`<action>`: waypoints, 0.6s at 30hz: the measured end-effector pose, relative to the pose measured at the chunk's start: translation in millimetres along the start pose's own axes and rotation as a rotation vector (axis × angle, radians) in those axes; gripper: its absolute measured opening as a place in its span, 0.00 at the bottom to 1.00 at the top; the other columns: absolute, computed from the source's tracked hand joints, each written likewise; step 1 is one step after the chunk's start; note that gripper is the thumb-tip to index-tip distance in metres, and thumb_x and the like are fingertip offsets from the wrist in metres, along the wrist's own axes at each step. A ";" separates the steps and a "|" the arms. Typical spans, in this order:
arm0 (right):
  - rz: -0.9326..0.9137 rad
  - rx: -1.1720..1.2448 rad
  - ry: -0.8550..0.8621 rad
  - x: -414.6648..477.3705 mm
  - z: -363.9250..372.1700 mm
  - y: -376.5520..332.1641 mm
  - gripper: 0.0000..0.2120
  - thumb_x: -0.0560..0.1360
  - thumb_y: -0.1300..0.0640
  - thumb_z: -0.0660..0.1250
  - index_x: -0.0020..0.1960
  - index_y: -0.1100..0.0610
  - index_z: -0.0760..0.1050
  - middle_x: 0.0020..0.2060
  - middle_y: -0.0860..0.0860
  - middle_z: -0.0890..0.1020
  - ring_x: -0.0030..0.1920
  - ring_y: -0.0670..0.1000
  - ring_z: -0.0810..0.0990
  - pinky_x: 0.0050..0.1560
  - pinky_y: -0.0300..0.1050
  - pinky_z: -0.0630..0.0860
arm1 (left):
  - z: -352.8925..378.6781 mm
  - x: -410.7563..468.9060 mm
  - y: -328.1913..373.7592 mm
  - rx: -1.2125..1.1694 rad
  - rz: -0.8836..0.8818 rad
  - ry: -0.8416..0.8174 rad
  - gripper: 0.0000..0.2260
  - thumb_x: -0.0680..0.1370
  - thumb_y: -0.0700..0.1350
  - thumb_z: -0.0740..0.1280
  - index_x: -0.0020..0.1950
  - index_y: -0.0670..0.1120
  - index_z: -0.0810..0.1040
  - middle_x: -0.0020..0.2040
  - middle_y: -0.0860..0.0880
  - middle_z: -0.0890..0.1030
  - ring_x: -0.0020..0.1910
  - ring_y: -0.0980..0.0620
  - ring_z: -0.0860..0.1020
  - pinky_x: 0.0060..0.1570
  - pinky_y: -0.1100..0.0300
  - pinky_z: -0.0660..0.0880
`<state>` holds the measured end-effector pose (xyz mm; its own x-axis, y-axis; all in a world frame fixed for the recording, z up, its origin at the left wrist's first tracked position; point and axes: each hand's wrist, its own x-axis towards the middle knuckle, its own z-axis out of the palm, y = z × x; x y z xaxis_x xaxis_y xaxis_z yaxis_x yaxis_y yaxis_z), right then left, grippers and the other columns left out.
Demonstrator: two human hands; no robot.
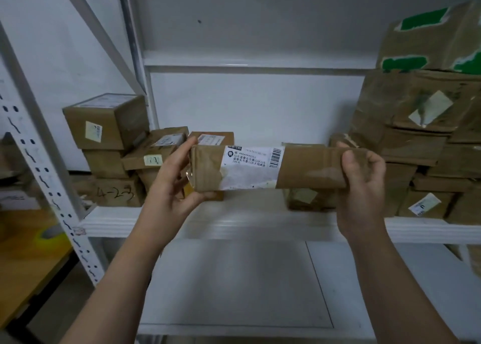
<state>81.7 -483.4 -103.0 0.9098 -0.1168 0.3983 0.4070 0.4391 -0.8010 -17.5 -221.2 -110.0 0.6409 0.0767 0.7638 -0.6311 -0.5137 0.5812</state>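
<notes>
There are two hands, a left hand and a right hand, and one long brown parcel with one white label. At the left end of the shelf sit at least five brown boxes. The pile at the right end is too jumbled to count.

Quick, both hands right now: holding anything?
Left hand: grips the left end of the long parcel.
Right hand: grips the parcel's right end, fingers curled round it.

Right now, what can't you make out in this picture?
Head view:
- Label on the long parcel: print too small to read.
- Its ends: covered by the left hand and right hand.
- Box behind it: mostly hidden by the parcel.
- Right stack: cut off by the frame edge.
</notes>
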 end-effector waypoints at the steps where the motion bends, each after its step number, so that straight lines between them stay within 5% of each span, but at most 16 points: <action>1: -0.004 0.031 0.002 -6.2 2.9 4.5 0.34 0.56 0.36 0.78 0.54 0.48 0.68 0.60 0.50 0.81 0.60 0.53 0.79 0.61 0.55 0.76 | -4.1 -5.2 1.0 -0.012 -0.020 -0.008 0.35 0.69 0.49 0.72 0.70 0.69 0.62 0.71 0.64 0.66 0.70 0.58 0.67 0.64 0.65 0.69; 5: -0.064 0.054 -0.005 -33.6 18.2 23.0 0.33 0.60 0.40 0.78 0.58 0.49 0.68 0.63 0.54 0.78 0.65 0.57 0.75 0.65 0.58 0.72 | -14.0 -21.6 3.0 -0.052 -0.077 0.022 0.27 0.75 0.49 0.64 0.72 0.61 0.60 0.69 0.65 0.66 0.69 0.64 0.66 0.65 0.69 0.66; 8: -0.054 0.048 -0.074 -47.8 28.4 37.1 0.37 0.63 0.41 0.77 0.67 0.48 0.68 0.67 0.54 0.75 0.67 0.52 0.74 0.64 0.49 0.74 | -7.5 -28.3 4.2 -0.372 -0.269 0.257 0.17 0.81 0.57 0.50 0.65 0.56 0.69 0.66 0.54 0.73 0.66 0.55 0.72 0.68 0.56 0.68; 12: -0.009 -0.070 -0.198 -57.2 26.4 54.6 0.31 0.66 0.39 0.74 0.66 0.48 0.74 0.69 0.48 0.72 0.70 0.51 0.70 0.68 0.55 0.71 | -11.2 -37.2 4.4 -0.544 -0.393 0.423 0.09 0.80 0.42 0.56 0.47 0.52 0.75 0.68 0.52 0.73 0.66 0.56 0.72 0.63 0.55 0.71; 18: 0.000 -0.133 -0.238 -70.3 26.5 66.3 0.20 0.64 0.38 0.74 0.52 0.43 0.77 0.70 0.41 0.70 0.69 0.45 0.70 0.61 0.55 0.76 | -25.9 -45.9 -8.4 -0.597 -0.265 0.400 0.12 0.68 0.38 0.58 0.43 0.54 0.76 0.65 0.53 0.74 0.67 0.53 0.72 0.56 0.58 0.73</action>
<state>42.5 -422.5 -172.2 0.8716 0.1025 0.4794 0.4283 0.3165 -0.8464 -53.0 -198.3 -142.6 0.6685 0.4946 0.5554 -0.6804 0.1052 0.7253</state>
